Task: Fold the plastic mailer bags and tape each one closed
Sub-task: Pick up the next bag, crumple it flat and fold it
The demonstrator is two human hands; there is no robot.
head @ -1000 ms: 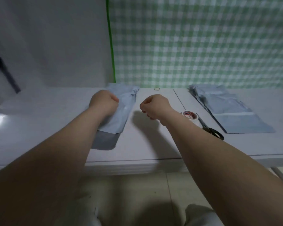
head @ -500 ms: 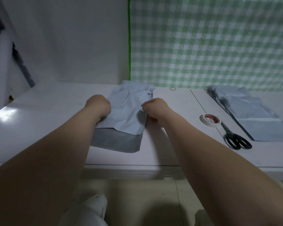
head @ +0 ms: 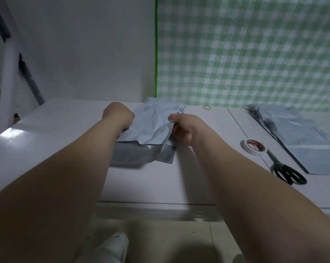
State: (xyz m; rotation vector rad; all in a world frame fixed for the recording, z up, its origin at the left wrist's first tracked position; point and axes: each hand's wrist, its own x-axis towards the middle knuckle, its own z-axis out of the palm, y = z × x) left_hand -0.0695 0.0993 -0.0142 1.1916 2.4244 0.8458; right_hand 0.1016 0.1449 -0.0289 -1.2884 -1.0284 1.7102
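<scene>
A crumpled pale grey-blue mailer bag lies on the white table, on top of a darker grey bag whose near end sticks out beneath it. My left hand is closed on the bag's left edge. My right hand pinches the bag's right edge between thumb and fingers and lifts it slightly. A roll of white tape sits to the right, apart from both hands.
Black scissors lie just behind the tape roll toward the table's front. A stack of grey mailer bags occupies the far right. A small rubber band lies near the green checked wall. A white shoe shows below the table edge.
My right hand has gone from hovering apart to gripping the bag's right edge and raising it. My left hand has stayed on the left edge. The view has shifted left.
</scene>
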